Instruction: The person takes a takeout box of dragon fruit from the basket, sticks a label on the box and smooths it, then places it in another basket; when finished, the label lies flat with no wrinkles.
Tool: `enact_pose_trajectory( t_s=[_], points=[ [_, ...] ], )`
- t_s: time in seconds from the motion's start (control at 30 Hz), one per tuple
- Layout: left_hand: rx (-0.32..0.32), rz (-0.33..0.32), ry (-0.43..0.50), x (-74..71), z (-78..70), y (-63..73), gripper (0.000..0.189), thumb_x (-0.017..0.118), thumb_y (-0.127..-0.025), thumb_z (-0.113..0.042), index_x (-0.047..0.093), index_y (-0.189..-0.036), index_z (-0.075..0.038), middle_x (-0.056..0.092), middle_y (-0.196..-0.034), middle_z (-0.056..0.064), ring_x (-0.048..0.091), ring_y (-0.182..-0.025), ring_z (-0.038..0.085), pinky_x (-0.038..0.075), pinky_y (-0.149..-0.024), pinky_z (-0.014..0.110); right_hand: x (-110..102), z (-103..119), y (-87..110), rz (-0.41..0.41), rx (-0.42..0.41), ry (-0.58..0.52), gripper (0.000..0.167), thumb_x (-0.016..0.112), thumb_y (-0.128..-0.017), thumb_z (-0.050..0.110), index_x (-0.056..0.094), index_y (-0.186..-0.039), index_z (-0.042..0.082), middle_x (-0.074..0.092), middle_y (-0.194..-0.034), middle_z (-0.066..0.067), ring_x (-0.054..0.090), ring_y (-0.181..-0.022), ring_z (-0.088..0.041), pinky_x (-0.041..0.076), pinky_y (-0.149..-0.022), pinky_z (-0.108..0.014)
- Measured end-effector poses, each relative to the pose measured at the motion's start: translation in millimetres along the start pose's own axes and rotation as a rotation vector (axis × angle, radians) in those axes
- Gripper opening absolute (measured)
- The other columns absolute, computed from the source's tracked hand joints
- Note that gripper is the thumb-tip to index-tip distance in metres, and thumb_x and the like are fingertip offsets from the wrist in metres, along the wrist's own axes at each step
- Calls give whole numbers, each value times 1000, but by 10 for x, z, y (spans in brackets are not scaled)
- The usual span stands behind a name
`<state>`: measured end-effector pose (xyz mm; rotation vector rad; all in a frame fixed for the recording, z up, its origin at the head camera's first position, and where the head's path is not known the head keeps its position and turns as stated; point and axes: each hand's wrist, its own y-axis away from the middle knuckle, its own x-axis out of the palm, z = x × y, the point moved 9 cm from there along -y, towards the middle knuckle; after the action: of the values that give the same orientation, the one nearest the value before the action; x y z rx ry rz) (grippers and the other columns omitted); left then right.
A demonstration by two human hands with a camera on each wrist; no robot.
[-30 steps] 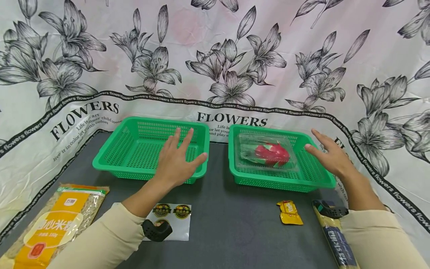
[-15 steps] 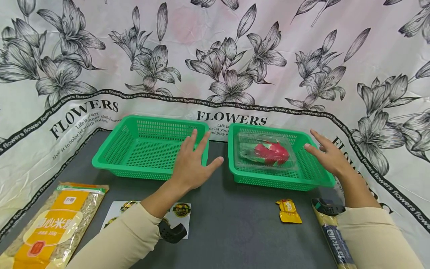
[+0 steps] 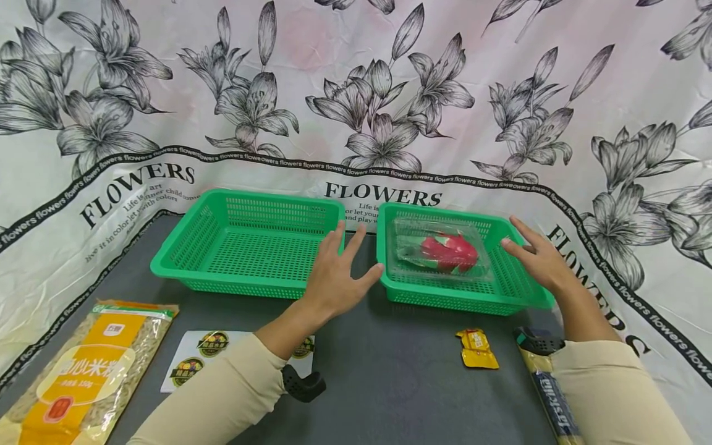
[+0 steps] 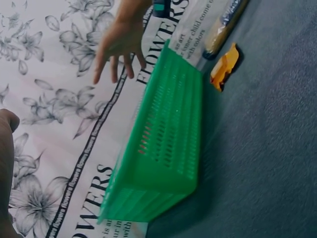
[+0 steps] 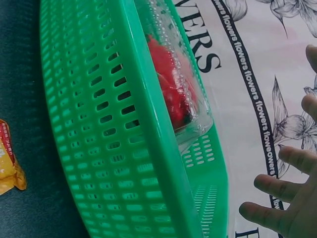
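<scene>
Spread-fingered, my left hand (image 3: 336, 281) hovers between the two green baskets and holds nothing. Its fingertips overlap the right end of the left basket (image 3: 233, 287). My right hand (image 3: 542, 262) hangs with fingers extended over the right end of the right basket (image 3: 445, 300), also holding nothing. Inside that basket, a clear plastic box (image 3: 406, 247) contains a pink-red dragon fruit (image 3: 449, 252) with greenish scales. The right wrist view shows the dragon fruit (image 5: 171, 82) behind the basket's rim, with the right hand's fingers (image 5: 270, 215) off to the side.
A yellow bag of rice noodles (image 3: 91, 371) lies at the left. A sticker sheet (image 3: 178, 352) is partly covered by the left sleeve. A small yellow packet (image 3: 476, 349) lies before the right basket, and a long blue-labelled pack (image 3: 556, 402) beside the right forearm. Flowered cloth hangs behind.
My left hand has moved right, from over the left basket to the gap between the baskets. My right hand has shifted only slightly left. Baskets and dragon fruit stay put.
</scene>
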<state>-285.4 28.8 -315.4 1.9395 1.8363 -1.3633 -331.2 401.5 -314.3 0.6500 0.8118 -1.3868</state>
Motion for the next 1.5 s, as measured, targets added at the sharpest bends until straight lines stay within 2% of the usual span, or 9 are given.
enact_pose_trajectory(
  t_s=[0.2,0.4,0.77,1.07,1.3,1.5],
  points=[
    [21,4,29,132,-42,-22,73,55,-93,-52,27,-154,-23,13,-158,15,16,-141,39,23,-104,63,15,-25,-22,-1,6,-6,68,41,-100,50,5,-156,33,4,-157,-24,25,-129,-59,18,-90,-78],
    [-3,60,104,298,-65,-42,73,55,-93,-51,27,-155,-24,11,-159,14,13,-142,39,23,-102,66,62,-80,-33,13,19,-46,70,41,-100,50,4,-156,31,2,-157,-22,23,-130,-59,18,-92,-77],
    [-33,125,145,557,-30,-132,73,55,-91,-55,30,-154,-27,9,-160,8,12,-142,37,24,-102,66,109,-96,-57,14,6,-68,70,42,-101,48,5,-157,28,2,-157,-24,23,-129,-60,20,-94,-75],
    [-103,174,105,772,92,-159,77,57,-88,-59,29,-154,-29,10,-160,4,16,-142,34,29,-101,63,125,-116,-59,21,13,-72,71,42,-100,49,5,-157,27,2,-157,-24,22,-129,-60,20,-94,-75],
    [-137,187,112,900,161,-190,78,57,-88,-60,28,-154,-30,10,-160,2,15,-142,34,31,-99,63,130,-121,-94,29,4,-68,70,42,-101,48,6,-157,25,2,-157,-24,22,-129,-61,20,-95,-75],
    [-167,213,91,1013,203,-227,78,55,-88,-62,25,-154,-32,10,-160,2,16,-142,33,31,-98,64,153,-144,-138,43,-7,-79,69,42,-102,45,8,-157,22,2,-157,-25,9,-134,-59,15,-95,-76]
  ],
)
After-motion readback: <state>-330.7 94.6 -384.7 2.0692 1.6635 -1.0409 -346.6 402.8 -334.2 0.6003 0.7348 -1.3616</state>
